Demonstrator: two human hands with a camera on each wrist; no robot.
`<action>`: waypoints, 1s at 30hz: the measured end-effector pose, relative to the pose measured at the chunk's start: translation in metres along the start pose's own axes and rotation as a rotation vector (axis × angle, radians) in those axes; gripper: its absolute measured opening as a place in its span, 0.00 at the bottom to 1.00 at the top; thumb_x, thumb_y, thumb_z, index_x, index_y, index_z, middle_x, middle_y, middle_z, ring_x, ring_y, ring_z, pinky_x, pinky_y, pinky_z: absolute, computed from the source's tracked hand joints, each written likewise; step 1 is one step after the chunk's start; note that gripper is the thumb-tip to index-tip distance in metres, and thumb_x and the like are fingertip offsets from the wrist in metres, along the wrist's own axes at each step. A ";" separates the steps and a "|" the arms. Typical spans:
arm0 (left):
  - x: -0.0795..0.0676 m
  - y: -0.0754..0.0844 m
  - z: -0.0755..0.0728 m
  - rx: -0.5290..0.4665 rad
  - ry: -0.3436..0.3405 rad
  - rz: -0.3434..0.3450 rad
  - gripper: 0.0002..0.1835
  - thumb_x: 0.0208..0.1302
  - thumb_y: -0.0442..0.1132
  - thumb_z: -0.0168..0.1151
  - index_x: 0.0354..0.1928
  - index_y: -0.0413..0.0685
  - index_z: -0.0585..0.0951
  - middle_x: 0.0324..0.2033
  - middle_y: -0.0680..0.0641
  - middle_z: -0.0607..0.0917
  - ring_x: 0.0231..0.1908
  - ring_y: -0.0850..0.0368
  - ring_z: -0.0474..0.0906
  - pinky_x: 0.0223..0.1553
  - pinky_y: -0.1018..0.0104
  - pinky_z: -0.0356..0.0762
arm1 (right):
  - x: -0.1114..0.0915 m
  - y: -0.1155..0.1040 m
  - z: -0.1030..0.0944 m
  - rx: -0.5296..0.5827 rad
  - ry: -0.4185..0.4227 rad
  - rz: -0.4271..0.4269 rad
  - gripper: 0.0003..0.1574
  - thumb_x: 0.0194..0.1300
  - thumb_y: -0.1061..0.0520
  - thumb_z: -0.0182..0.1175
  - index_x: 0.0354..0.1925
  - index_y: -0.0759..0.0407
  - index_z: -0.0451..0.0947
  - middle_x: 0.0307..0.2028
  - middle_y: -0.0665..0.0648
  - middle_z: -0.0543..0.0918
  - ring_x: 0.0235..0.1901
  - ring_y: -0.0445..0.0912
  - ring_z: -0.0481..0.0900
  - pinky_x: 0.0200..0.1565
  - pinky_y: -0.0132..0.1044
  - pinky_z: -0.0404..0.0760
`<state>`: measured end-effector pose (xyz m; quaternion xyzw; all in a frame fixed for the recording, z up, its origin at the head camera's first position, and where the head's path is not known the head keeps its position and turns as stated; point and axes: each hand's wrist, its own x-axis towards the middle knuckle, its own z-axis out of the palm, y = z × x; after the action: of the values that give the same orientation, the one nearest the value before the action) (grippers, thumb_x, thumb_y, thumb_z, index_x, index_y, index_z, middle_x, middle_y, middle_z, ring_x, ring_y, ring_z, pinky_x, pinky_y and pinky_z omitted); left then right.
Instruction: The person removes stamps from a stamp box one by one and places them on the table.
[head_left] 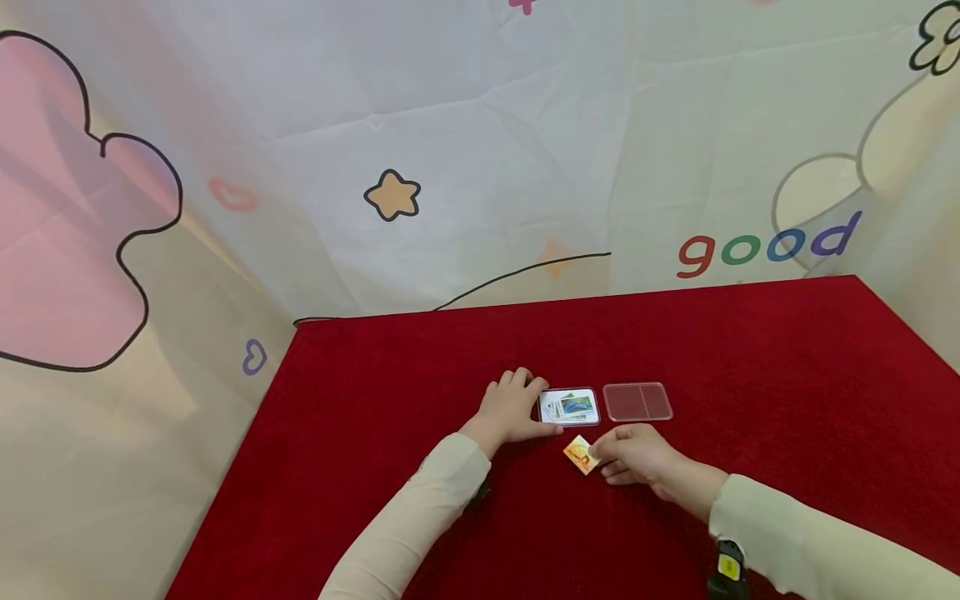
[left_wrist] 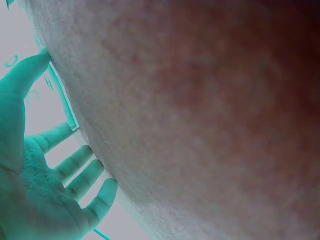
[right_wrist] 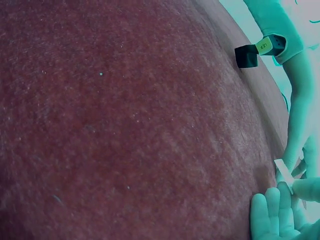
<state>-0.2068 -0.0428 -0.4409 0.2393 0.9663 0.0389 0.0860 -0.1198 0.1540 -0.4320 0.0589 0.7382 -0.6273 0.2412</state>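
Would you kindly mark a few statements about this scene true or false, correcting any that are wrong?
1. The left hand touches a rectangular transparent plastic case holding printed cards. True.
2. The right hand pinches a small four-sided orange-and-yellow card. True.
3. That small card is inside the case. False: the right hand holds it outside the case.
4. A flat rectangular transparent plastic piece lies to the right of the case. True.
5. The case lies on blue fabric. False: it lies on red cloth.

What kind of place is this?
Probably a makeshift indoor recording booth: a cartoon-printed cloth backdrop with "good" lettering stands behind a red-covered table, and a small black device, likely the wrist camera, sits at the right sleeve.
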 end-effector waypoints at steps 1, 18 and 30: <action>0.000 0.000 0.000 0.000 0.000 -0.001 0.37 0.54 0.67 0.61 0.63 0.58 0.70 0.57 0.48 0.70 0.56 0.52 0.65 0.54 0.57 0.68 | 0.000 0.000 0.001 -0.004 0.009 0.000 0.08 0.62 0.64 0.55 0.35 0.69 0.78 0.25 0.50 0.80 0.23 0.40 0.78 0.30 0.33 0.80; -0.001 -0.001 -0.001 0.013 0.010 -0.003 0.38 0.53 0.68 0.61 0.62 0.58 0.70 0.57 0.48 0.70 0.56 0.53 0.66 0.53 0.57 0.69 | 0.001 -0.003 0.006 -0.056 0.052 0.000 0.07 0.61 0.66 0.55 0.32 0.71 0.78 0.20 0.51 0.79 0.20 0.39 0.77 0.28 0.34 0.81; 0.001 0.000 0.002 -0.003 0.012 0.006 0.38 0.53 0.68 0.61 0.62 0.58 0.70 0.57 0.48 0.70 0.56 0.53 0.65 0.53 0.57 0.69 | 0.000 0.000 0.004 -0.064 0.073 -0.013 0.10 0.61 0.65 0.56 0.34 0.74 0.78 0.22 0.51 0.81 0.21 0.39 0.77 0.28 0.33 0.81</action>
<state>-0.2076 -0.0426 -0.4431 0.2417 0.9661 0.0418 0.0805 -0.1189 0.1500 -0.4329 0.0692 0.7665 -0.6024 0.2119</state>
